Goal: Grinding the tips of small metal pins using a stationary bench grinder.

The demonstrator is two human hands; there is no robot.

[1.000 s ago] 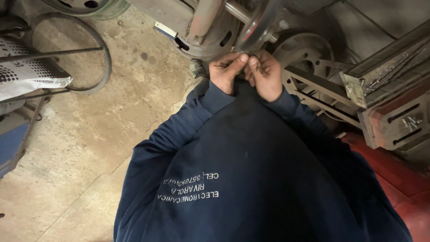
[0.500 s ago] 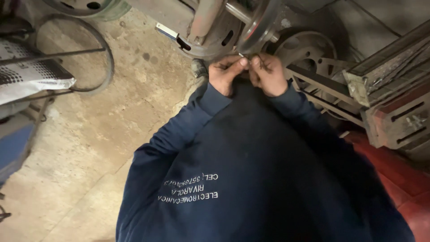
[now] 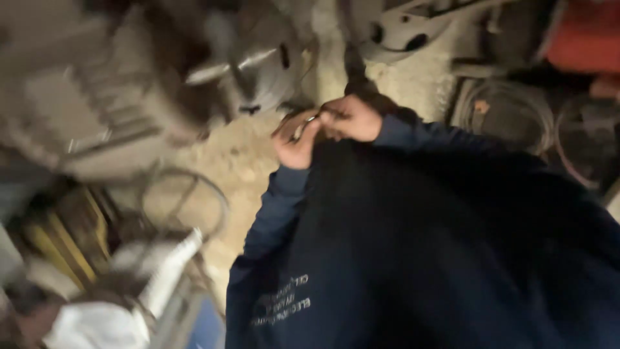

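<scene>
Your two hands meet over a small metal piece in front of your chest.

Your left hand (image 3: 296, 143) and right hand (image 3: 351, 118) touch, fingers narrowed and pinching the small shiny metal piece (image 3: 303, 127) between them; blur hides its shape. Just beyond the hands sits a grey metal machine (image 3: 258, 58), with concrete floor (image 3: 226, 161) beneath.

Two bare hands are counted: the left hand (image 3: 296, 143) and the right hand (image 3: 352, 117), pressed together above the concrete floor (image 3: 226, 161). One small shiny metal piece (image 3: 306, 124) is seen between them; its kind cannot be told through the blur. One dark blue sweatshirt (image 3: 413, 258) is recorded. One wire ring (image 3: 184, 203) is noted on the floor at the left, one white bag (image 3: 97, 323) at the lower left corner, and one red object (image 3: 581, 32) at the upper right corner.
</scene>
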